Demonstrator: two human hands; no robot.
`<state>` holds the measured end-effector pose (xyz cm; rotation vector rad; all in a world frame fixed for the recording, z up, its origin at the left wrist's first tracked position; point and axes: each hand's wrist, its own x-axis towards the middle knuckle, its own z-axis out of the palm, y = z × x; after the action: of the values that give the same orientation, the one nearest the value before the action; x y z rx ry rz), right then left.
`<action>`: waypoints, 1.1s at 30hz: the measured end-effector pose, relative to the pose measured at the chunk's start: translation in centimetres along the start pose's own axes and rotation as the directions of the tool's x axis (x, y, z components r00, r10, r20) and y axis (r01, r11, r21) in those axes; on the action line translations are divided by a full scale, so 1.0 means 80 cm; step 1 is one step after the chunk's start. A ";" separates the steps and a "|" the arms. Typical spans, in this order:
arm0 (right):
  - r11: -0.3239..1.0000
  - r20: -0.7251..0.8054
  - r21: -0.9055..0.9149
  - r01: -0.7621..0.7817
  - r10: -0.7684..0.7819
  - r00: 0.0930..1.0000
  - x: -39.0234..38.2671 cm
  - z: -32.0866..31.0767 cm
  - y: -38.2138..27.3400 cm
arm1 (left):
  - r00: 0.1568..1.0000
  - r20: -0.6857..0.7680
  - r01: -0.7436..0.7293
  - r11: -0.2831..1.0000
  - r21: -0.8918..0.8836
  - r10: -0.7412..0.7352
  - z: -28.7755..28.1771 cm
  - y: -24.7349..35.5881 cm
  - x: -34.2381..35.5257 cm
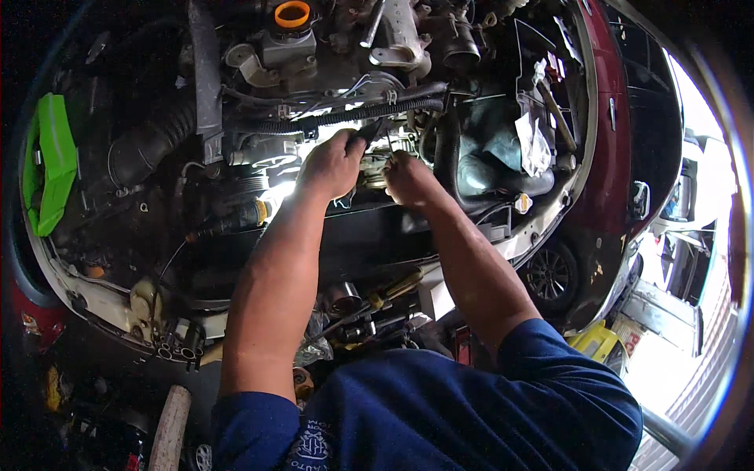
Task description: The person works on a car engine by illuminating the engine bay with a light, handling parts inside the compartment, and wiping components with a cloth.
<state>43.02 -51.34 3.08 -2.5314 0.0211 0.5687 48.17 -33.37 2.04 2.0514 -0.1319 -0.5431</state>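
Note:
Both arms reach over the front of an open engine bay. My left hand (331,166) is closed, its thumb against a dark, flat piece (372,130) whose kind I cannot make out. Just right of it, my right hand (410,180) has its fingers curled round a thin metal rod (389,141) that points up into the engine; its lower end is hidden in the fist. A black corrugated conduit (353,115) runs across just beyond the hands. Bright light falls on metal parts between and left of them.
A lit work lamp (263,210) lies left of my left forearm. An orange ring (291,14) tops the engine at the back. A bright green object (52,165) sits at the far left. Sockets (188,345) and other tools lie along the front edge. A dark red car (601,173) stands right.

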 end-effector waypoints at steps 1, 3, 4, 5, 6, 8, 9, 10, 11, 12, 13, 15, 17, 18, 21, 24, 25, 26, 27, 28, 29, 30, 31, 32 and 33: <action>1.000 -0.087 0.002 -0.019 0.019 0.996 0.007 0.002 -0.001 | 1.000 0.012 -0.003 1.000 0.001 0.003 -0.001 0.001 -0.001; 0.989 -0.109 -0.116 0.092 -0.105 0.989 0.015 0.006 -0.002 | 1.000 0.021 -0.003 1.000 0.005 0.003 -0.002 0.003 -0.002; 0.978 -0.100 -0.131 0.161 -0.175 0.979 0.018 0.008 -0.003 | 0.999 0.036 -0.007 1.000 0.017 0.006 -0.002 0.005 -0.003; 0.947 -0.116 -0.228 0.226 -0.257 0.959 0.021 0.009 -0.005 | 0.999 0.042 -0.010 0.999 0.035 0.008 -0.002 0.006 -0.003; 0.984 -0.112 -0.147 0.098 -0.115 0.987 0.024 0.010 -0.007 | 0.999 0.044 -0.006 1.000 0.027 0.005 -0.002 0.007 -0.004; 0.980 -0.052 -0.013 -0.200 0.199 0.979 0.029 0.010 -0.016 | 0.996 0.090 -0.034 0.997 0.063 0.028 -0.002 0.009 -0.006; 0.986 0.000 -0.068 -0.150 0.151 0.989 0.031 0.007 -0.020 | 0.990 0.129 -0.064 0.994 0.085 0.052 -0.002 0.010 -0.007; 0.989 0.078 0.010 -0.146 0.145 0.986 0.032 0.005 -0.025 | 0.990 0.124 -0.070 0.995 0.066 0.061 -0.001 0.011 -0.009; 0.981 0.185 -0.035 -0.192 0.195 0.963 0.037 0.002 -0.030 | 0.985 0.161 -0.084 0.992 0.092 0.069 -0.001 0.012 -0.011; 0.974 0.283 -0.084 -0.210 0.225 0.932 0.042 0.001 -0.036 | 0.978 0.194 -0.102 0.987 0.123 0.077 -0.001 0.013 -0.014; 0.970 0.305 0.084 -0.230 0.194 0.932 0.045 -0.001 -0.039 | 0.978 0.186 -0.113 0.988 0.104 0.093 -0.003 0.013 -0.015; 0.971 0.336 0.101 -0.215 0.170 0.927 0.053 -0.002 -0.042 | 0.977 0.182 -0.136 0.983 0.127 0.111 -0.006 0.013 -0.017; 0.995 0.300 -0.056 0.080 -0.059 0.952 0.061 -0.003 -0.036 | 0.974 0.183 -0.164 0.974 0.159 0.134 -0.008 0.015 -0.018; 0.974 0.200 0.141 0.175 -0.201 0.959 0.061 0.002 -0.032 | 0.975 0.184 -0.151 0.977 0.148 0.122 -0.008 0.015 -0.020; 0.961 0.378 0.276 -0.032 -0.078 0.923 0.072 0.004 -0.011 | 0.976 0.153 -0.185 0.962 0.199 0.156 -0.011 0.017 -0.020; 0.757 0.253 0.649 0.077 -0.310 0.916 0.067 0.017 0.006 | 0.967 0.057 -0.254 0.947 0.196 0.247 -0.012 0.018 -0.023; 0.763 0.260 0.640 0.095 -0.332 0.907 0.068 0.019 0.010 | 0.969 0.059 -0.247 0.951 0.185 0.240 -0.013 0.018 -0.022; 0.729 0.265 0.683 0.051 -0.312 0.912 0.067 0.019 0.013 | 0.969 0.065 -0.246 0.953 0.177 0.239 -0.013 0.018 -0.024; 0.694 0.271 0.720 0.003 -0.285 0.919 0.066 0.021 0.013 | 0.959 0.006 -0.281 0.941 0.188 0.285 -0.013 0.018 -0.026; 0.654 0.277 0.755 -0.042 -0.261 0.925 0.067 0.022 0.012 | 0.949 -0.038 -0.299 0.933 0.201 0.313 -0.012 0.018 -0.028; 0.605 0.275 0.792 -0.079 -0.239 0.931 0.066 0.024 0.010 | 0.943 -0.044 -0.317 0.928 0.196 0.331 -0.011 0.019 -0.028; 0.543 0.270 0.832 -0.110 -0.223 0.937 0.065 0.026 0.007 | 0.936 -0.063 -0.328 0.925 0.194 0.346 -0.011 0.020 -0.028; 0.476 0.260 0.869 -0.134 -0.209 0.943 0.065 0.028 0.003 | 0.930 -0.095 -0.331 0.922 0.199 0.354 -0.011 0.020 -0.029; 0.388 0.245 0.908 -0.156 -0.192 0.950 0.063 0.032 -0.002 | 0.930 -0.082 -0.338 0.920 0.200 0.360 -0.011 0.021 -0.032; 0.292 0.226 0.941 -0.170 -0.170 0.959 0.063 0.038 -0.008 | 0.899 -0.163 -0.360 0.897 0.256 0.407 -0.012 0.022 -0.035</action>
<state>46.49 -48.75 -0.90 -1.1961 0.2014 0.6424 46.29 -32.69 4.85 2.2051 -0.4807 -0.0595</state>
